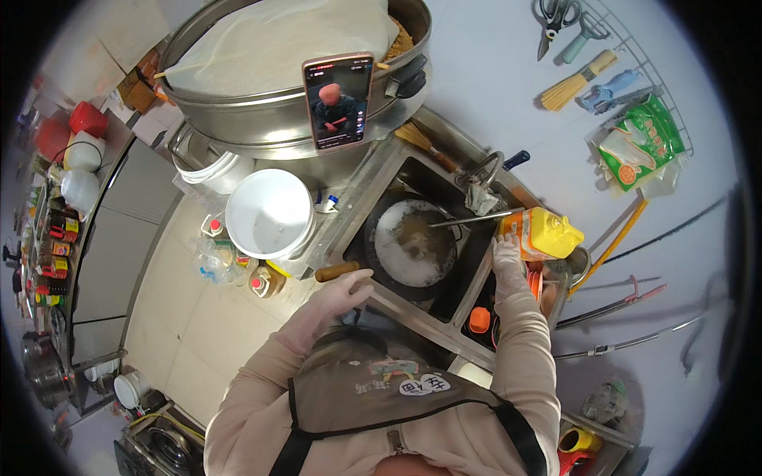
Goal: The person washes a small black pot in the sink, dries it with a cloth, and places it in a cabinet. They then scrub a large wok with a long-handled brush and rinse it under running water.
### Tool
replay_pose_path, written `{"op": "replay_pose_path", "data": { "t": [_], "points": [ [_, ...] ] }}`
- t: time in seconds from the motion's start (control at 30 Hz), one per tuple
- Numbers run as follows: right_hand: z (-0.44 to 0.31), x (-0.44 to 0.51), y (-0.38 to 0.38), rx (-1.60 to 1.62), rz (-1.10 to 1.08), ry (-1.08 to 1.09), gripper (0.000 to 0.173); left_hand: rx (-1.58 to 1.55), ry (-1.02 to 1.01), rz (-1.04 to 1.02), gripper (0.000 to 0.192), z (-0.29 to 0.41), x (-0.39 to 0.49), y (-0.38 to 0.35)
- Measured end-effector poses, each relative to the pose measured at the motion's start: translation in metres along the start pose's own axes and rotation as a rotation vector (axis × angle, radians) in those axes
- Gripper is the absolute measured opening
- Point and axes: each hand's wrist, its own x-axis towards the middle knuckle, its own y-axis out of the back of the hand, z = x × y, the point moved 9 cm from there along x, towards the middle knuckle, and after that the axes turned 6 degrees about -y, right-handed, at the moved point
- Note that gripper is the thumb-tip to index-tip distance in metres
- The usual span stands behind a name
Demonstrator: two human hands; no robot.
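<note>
My left hand [348, 291], in a thin clear glove, is beside a wooden handle [337, 272] at the sink's front left edge. Its fingers are apart and nothing shows in them. In the sink basin sits a dark wok [381, 273] filled with cloudy, foamy water [411, 244]. A metal utensil's long shaft [476, 218] slants out of the water to the right. My gloved right hand [508, 259] meets the lower side of a yellow jug [545, 233] with an orange label. Whether its fingers grip the jug is hidden.
Left of the sink stand a white bucket [268, 214] and bottles [266, 282]. A phone [338, 101] leans against a large steel steamer [256, 113]. The faucet [491, 169] rises behind the wok. An orange-capped container [480, 320] occupies the right basin. Scissors [553, 24] and brushes hang on the wall.
</note>
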Motion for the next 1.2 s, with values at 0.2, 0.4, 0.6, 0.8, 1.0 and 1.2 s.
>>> {"op": "replay_pose_path", "data": {
  "t": [0.2,0.4,0.6,0.8,1.0,1.2],
  "points": [
    [-0.001,0.049,-0.012,-0.017,0.004,-0.127,0.046,-0.067,0.052,0.028,0.050,-0.003,0.015,-0.005],
    [0.001,0.119,-0.008,-0.178,0.008,-0.140,0.050,-0.096,0.243,-0.026,0.053,0.007,0.018,-0.029],
    [-0.016,0.156,-0.006,-0.064,0.053,0.055,0.025,-0.089,0.306,0.028,0.055,0.016,0.021,-0.033],
    [-0.002,0.147,-0.022,-0.055,-0.049,0.105,0.036,-0.145,0.223,0.013,0.052,0.022,0.044,-0.052],
    [-0.003,0.163,-0.039,-0.082,0.003,0.089,0.032,-0.197,0.246,0.042,0.052,0.008,0.047,-0.076],
    [-0.005,0.149,0.010,0.058,0.265,0.182,0.020,-0.256,0.248,0.025,0.048,0.010,0.043,-0.100]
  ]
}}
